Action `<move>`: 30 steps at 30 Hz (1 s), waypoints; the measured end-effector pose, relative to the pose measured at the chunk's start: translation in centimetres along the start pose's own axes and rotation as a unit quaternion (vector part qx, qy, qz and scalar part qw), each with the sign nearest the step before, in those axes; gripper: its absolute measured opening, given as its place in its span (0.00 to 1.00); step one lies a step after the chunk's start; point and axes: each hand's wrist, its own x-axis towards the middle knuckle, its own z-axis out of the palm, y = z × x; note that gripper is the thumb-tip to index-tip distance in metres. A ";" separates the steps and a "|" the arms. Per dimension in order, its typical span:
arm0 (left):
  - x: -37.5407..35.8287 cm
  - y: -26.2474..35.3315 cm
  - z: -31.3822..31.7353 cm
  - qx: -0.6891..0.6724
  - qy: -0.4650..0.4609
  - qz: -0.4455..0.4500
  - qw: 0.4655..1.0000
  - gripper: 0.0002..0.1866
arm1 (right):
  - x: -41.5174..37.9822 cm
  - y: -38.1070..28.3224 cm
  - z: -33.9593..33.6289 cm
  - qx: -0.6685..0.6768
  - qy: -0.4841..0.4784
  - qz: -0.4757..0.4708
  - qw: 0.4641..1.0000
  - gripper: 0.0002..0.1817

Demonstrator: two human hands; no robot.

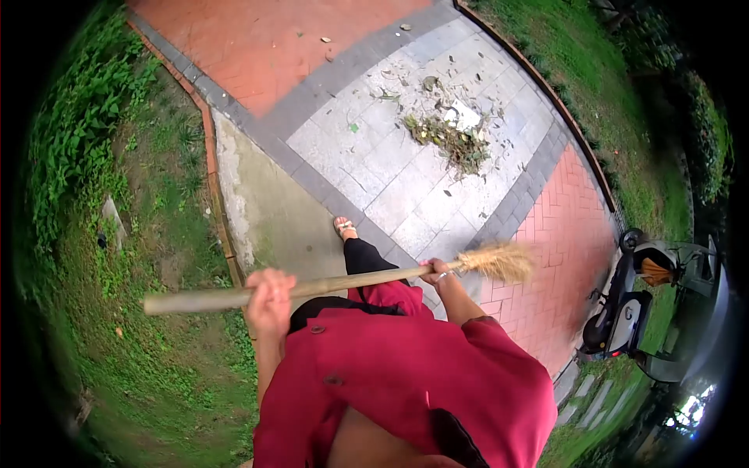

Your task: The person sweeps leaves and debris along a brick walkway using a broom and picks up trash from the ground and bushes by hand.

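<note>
A straw broom (pixel 359 279) is held level across the front of my body. My left hand (pixel 270 300), a little blurred, is closed round its thick wooden handle, whose butt end sticks out to the left. Close to the bristles, my right hand (pixel 438 271) grips the other end of the handle. The straw head (pixel 499 261) points right, raised over the paving. Ahead on the pale tiles lies a heap of dry leaves (pixel 452 147), with a white scrap (pixel 463 115) at its upper edge. Loose leaves are scattered around the heap.
Red brick paving (pixel 558 242) flanks the pale tiles. A raised kerb (pixel 211 156) borders the grass and plants on the left, and a dark edging (pixel 546 93) runs along the right lawn. A scooter (pixel 624 312) is parked at the right. My sandalled foot (pixel 345 226) is forward.
</note>
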 end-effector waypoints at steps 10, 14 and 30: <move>5.3 12.5 3.1 0.103 0.133 0.311 0.935 0.15 | -7.7 13.1 42.6 -0.272 -0.262 0.087 0.922 0.02; 10.6 11.8 5.1 0.196 0.134 0.353 0.905 0.17 | -8.9 13.8 57.9 -0.369 -0.369 0.058 0.851 0.02; 21.7 29.9 -16.8 -0.032 0.147 0.357 0.922 0.19 | -16.8 21.8 55.2 -0.232 -0.343 0.024 0.910 0.06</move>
